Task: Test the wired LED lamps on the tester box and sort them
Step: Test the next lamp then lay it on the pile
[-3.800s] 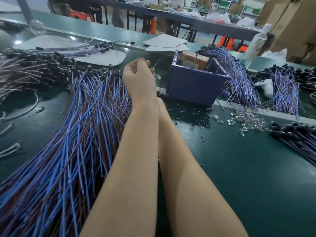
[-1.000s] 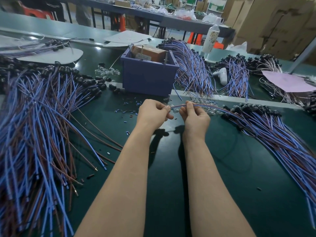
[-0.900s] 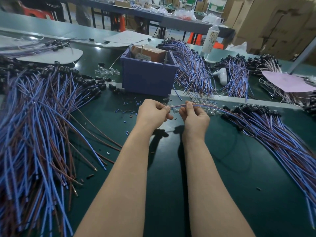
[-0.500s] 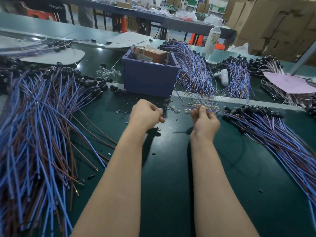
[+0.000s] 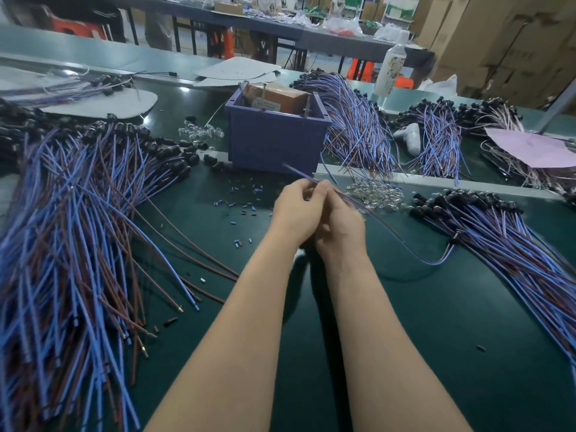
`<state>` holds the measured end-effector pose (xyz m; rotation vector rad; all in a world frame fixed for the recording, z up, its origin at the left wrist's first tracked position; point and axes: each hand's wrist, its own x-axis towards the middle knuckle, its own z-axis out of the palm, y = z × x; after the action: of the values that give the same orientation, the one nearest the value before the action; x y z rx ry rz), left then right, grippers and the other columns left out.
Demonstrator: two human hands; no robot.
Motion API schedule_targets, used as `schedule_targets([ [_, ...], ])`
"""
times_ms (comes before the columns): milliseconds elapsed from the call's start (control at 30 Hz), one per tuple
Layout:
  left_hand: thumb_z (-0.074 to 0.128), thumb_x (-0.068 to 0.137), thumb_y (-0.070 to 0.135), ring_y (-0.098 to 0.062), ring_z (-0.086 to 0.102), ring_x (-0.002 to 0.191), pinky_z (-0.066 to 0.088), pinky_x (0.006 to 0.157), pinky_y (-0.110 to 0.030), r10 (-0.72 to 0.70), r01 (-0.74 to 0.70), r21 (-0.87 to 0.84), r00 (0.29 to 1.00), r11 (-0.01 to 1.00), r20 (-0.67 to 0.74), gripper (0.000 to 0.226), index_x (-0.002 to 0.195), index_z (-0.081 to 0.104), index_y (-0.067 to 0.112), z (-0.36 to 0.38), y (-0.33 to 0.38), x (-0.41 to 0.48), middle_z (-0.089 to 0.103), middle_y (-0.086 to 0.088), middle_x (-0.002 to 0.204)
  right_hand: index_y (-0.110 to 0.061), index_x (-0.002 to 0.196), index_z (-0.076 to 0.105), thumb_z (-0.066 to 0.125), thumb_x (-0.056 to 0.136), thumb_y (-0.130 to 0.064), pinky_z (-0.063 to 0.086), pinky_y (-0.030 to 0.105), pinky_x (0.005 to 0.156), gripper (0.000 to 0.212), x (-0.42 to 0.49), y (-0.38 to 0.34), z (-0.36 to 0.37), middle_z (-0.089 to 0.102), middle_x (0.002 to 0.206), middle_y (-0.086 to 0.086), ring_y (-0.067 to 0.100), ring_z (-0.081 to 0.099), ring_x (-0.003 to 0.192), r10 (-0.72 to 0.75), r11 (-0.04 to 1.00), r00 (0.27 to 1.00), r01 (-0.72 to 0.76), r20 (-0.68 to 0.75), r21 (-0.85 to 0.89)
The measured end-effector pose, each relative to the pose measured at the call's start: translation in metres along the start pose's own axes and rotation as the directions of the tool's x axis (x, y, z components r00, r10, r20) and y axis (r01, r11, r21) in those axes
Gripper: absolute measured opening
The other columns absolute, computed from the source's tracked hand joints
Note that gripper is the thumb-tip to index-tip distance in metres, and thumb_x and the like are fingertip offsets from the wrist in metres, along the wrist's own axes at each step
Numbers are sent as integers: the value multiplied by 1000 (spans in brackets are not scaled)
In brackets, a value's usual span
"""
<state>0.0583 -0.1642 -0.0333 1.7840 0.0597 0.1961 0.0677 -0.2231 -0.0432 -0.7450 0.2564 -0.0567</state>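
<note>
The green table [image 5: 405,322] is bearing a broad heap of wired lamps [image 5: 71,244] at its left, and the blue tester box [image 5: 274,145] is standing just behind the hands. The left hand [image 5: 297,213] and right hand [image 5: 341,224], touching, are both pinching one lamp lead [image 5: 434,262] trailing rightward.

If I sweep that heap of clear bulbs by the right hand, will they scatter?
Probably: the clear bulbs look small, rounded and loose, so they would likely roll across the smooth green table. They look glassy, so maybe fragile.
</note>
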Motion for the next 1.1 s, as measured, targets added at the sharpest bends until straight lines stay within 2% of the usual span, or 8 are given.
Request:
schedule_targets([
  [233,54,95,17,-24,61,76,53,82,-47,-68,-10,-269,957,963,-281,17,82,63,13,-9,-8,10,66,-9,79,-9,81,65,45,100,-24,46,19,55,31,-20,1,12,67,61,-1,8,58,52,110,878,984,-32,137,-478],
  [333,51,96,18,-19,60,68,53,76,-41,-121,-37,-338,892,940,-435,25,73,58,19,-21,-13,16,62,-3,71,-9,77,67,51,97,-25,43,21,56,30,-27,-5,13,59,60,-1,9,51,53,-84,640,941,302,327,-706],
  [400,48,97,16,-3,59,57,49,69,-31,-149,-77,-394,846,916,-511,28,71,57,21,-27,-16,18,61,3,66,-15,74,66,54,95,-24,43,23,59,25,-27,-12,10,59,60,-6,9,52,57,-422,362,793,592,440,-720],
  [467,47,98,15,5,58,51,47,68,-27,-168,-97,-424,822,900,-545,28,73,56,20,-30,-16,18,61,5,66,-13,89,69,56,94,-22,46,29,74,17,-27,-15,7,67,79,-2,15,59,76,-557,123,662,663,502,-738],
  [633,46,99,13,4,58,54,47,60,-14,-202,-130,-524,825,842,-528,18,86,59,11,-29,-12,16,61,4,72,-11,100,69,54,94,-21,45,34,79,19,-17,-4,-7,70,92,8,25,62,88,-228,-45,817,535,530,-844],
  [833,55,94,10,-11,58,61,54,59,-24,-110,34,-392,978,920,-175,10,91,63,5,-11,-14,9,61,-3,71,-6,86,70,51,95,-16,39,21,58,22,-10,4,-6,63,67,0,13,55,59,-305,223,863,477,404,-850],
  [967,60,91,14,-23,60,79,53,85,-49,-90,19,-295,969,955,-230,11,81,60,17,-11,-19,9,63,-6,79,-7,87,69,49,96,-15,48,26,68,23,-7,12,-5,68,79,7,16,60,71,-338,355,888,426,310,-833],
  [1100,54,94,13,-19,65,76,54,83,-41,-14,-71,-222,934,972,-357,16,80,55,20,-11,-19,7,66,0,77,-13,86,58,44,98,-11,54,47,85,19,-4,19,-2,69,81,11,26,68,80,-392,593,908,370,145,-715],
])
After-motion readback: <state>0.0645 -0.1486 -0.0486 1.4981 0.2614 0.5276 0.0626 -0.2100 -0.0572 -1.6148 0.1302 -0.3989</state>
